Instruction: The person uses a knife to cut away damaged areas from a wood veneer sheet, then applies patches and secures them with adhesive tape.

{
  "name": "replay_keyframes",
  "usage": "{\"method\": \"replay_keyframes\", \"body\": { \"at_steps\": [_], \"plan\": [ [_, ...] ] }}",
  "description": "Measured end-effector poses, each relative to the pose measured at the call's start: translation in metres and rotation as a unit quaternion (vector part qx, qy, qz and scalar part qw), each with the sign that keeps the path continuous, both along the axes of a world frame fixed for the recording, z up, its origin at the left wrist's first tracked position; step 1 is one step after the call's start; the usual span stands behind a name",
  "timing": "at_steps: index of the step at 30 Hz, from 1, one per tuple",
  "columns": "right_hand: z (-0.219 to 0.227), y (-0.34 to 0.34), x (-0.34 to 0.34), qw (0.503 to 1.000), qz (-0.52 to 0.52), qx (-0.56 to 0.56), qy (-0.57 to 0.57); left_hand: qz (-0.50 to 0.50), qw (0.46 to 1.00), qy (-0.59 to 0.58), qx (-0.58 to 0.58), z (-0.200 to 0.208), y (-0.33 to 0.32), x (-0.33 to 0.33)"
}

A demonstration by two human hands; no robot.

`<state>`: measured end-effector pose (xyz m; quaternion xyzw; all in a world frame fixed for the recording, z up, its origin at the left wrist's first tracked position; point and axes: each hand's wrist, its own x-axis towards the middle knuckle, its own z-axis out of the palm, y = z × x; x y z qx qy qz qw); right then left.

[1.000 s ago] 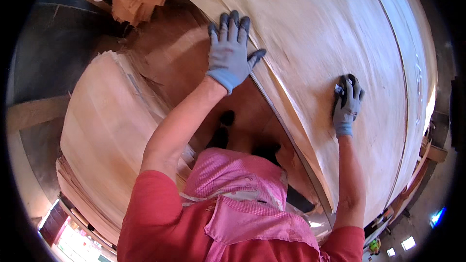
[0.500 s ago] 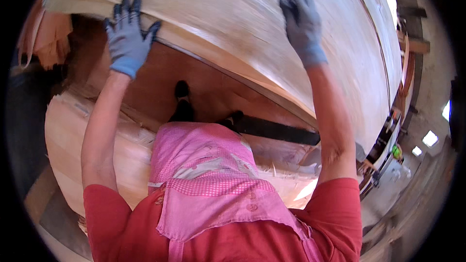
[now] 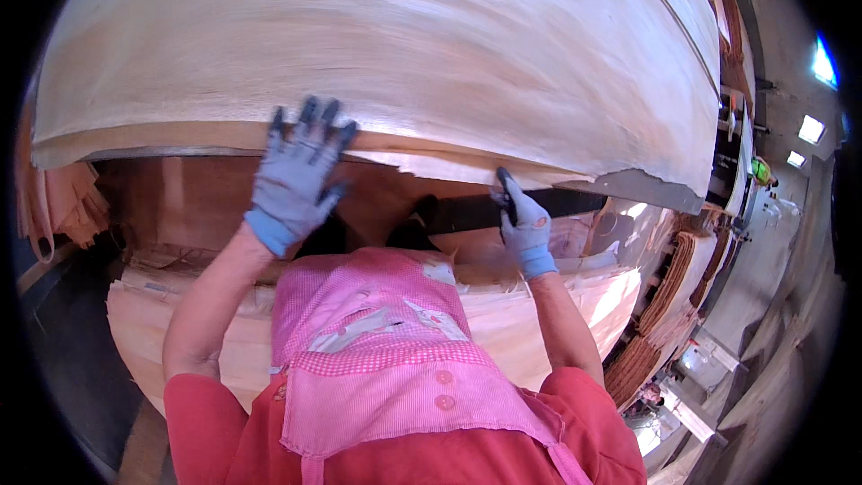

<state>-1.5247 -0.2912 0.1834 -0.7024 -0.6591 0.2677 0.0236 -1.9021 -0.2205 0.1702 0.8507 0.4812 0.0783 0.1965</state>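
A broad, pale wood veneer sheet [image 3: 377, 63] lies in front of me, its near edge uneven and slightly lifted in the middle. My left hand [image 3: 301, 175], in a grey glove with dark fingertips, rests on that edge with its fingers spread. Farther right, my right hand [image 3: 527, 232], gloved the same way, pinches the edge; one dark digit shows over it and the other fingers are mostly hidden. Beneath the right part of the sheet a grey surface [image 3: 651, 189] peeks out at the corner.
Close against my pink apron [image 3: 377, 341] is another stack of pale veneer [image 3: 224, 314]. Reddish torn sheets [image 3: 67, 202] hang at the left. Stacked brown veneer [image 3: 669, 283] stands at the right. A person in bright green [image 3: 762, 171] is far off at the right.
My right hand has come down from the sheet's top to its near edge. My left hand has shifted right along the edge. The view has turned, so the edge now runs nearly level.
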Motion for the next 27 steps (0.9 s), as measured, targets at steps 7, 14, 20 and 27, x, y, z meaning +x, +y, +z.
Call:
{"method": "replay_keyframes", "body": {
  "at_steps": [7,14,20,27],
  "plan": [
    [-0.018,-0.010,0.005,0.986,-0.051,0.033,0.154,-0.063,0.997,-0.022,0.041,-0.021,-0.030,0.059],
    [0.020,0.027,-0.015,0.984,-0.044,0.038,0.170,-0.081,0.995,0.019,0.054,-0.054,-0.048,0.056],
    [-0.015,0.066,-0.040,0.980,0.099,0.073,0.159,-0.061,0.993,-0.023,0.095,-0.047,-0.053,0.059],
    [-0.033,0.063,-0.035,0.974,0.051,0.042,0.217,0.209,0.923,-0.272,-0.171,-0.047,-0.086,-0.005]
  ]
}}
